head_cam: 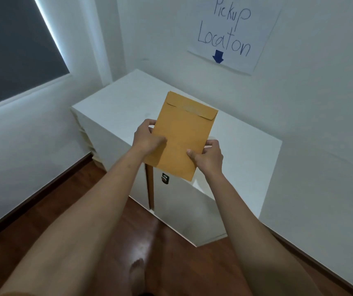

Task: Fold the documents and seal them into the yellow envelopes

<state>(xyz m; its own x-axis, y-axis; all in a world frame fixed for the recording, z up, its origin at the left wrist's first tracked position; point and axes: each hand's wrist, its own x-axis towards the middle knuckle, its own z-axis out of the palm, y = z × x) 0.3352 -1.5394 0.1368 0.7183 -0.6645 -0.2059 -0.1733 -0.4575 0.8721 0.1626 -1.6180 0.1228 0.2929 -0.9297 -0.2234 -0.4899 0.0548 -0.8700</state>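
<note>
A yellow envelope (184,129) with its flap folded down at the top hangs in the air above the front part of a white cabinet (246,146). My left hand (146,137) grips its left edge, thumb on the front face. My right hand (206,155) pinches its lower right edge, thumb on the front and fingers behind. The envelope tilts slightly, flap end away from me. No loose document is visible.
The white cabinet stands in a corner against white walls, a lock (165,178) on its front. A paper sign (226,33) reading "Pickup Location" with a blue arrow hangs above it. Dark wooden floor (98,210) lies below, my bare foot (137,272) on it. A dark window blind (11,45) is at left.
</note>
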